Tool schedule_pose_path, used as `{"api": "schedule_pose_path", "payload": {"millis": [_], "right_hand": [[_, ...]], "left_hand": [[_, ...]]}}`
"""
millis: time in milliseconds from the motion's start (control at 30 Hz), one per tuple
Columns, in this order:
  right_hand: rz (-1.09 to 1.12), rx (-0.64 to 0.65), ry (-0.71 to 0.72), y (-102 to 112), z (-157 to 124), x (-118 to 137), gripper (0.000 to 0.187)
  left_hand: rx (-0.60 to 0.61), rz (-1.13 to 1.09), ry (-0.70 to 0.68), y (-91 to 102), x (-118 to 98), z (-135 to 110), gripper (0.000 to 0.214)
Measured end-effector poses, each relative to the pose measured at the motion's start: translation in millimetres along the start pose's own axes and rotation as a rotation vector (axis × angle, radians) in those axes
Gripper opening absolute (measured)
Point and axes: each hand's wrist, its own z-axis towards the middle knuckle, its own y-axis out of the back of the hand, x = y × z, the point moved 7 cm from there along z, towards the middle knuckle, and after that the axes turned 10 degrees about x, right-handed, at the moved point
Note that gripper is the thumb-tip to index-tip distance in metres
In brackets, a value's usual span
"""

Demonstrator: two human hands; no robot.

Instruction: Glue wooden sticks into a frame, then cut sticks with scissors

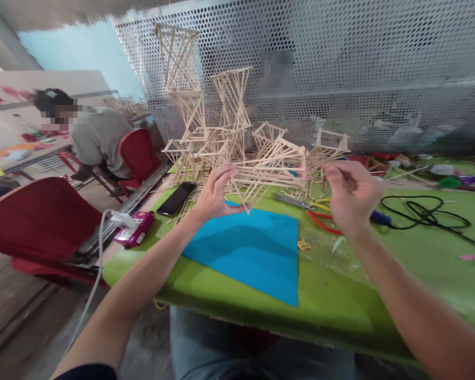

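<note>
My left hand (216, 192) is closed on a frame of thin wooden sticks (275, 169), held tilted above a blue sheet (249, 248) on the green table (332, 301). To the right of the frame, my right hand (350, 195) hovers with its fingers curled together near the thumb. Whether anything is pinched in it is hidden. Behind the frame stand several taller stick towers (206, 111).
A black phone (177, 198) and a pink device with a white plug (132, 227) lie at the table's left edge. Scissors (296, 201), red-handled pliers (320, 220) and a black cable (423, 211) lie right. Red chairs (39, 221) and a seated person (95, 137) are left. Perforated metal screen (360, 63) behind.
</note>
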Motion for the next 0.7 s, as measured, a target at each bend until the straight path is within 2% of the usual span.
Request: {"api": "schedule_pose_path", "payload": {"millis": [100, 167, 233, 300, 500, 700], "right_hand": [[-0.284, -0.011, 0.216, 2.0, -8.4, 20.3, 0.011], [-0.461, 0.071, 0.272, -6.6, -12.0, 26.9, 0.018], [-0.565, 0.155, 0.266, -16.0, -13.4, 29.3, 0.026], [-0.583, 0.185, 0.245, -21.7, -14.1, 32.1, 0.029], [-0.504, 0.165, 0.227, -29.0, -19.7, 42.1, 0.012], [-0.395, 0.087, 0.206, -18.6, -19.1, 41.3, 0.010]], "left_hand": [[0.008, 0.001, 0.002, -5.1, -2.0, -1.7, 0.120], [0.010, -0.002, 0.003, -7.9, -5.0, -1.7, 0.117], [0.015, -0.012, -0.007, -10.1, -10.6, -0.3, 0.114], [0.011, -0.031, -0.036, -11.1, -18.9, 1.8, 0.109], [0.035, -0.062, -0.084, -15.8, -39.5, 6.4, 0.099], [0.029, -0.062, -0.019, -18.0, -29.5, 2.3, 0.108]]}}
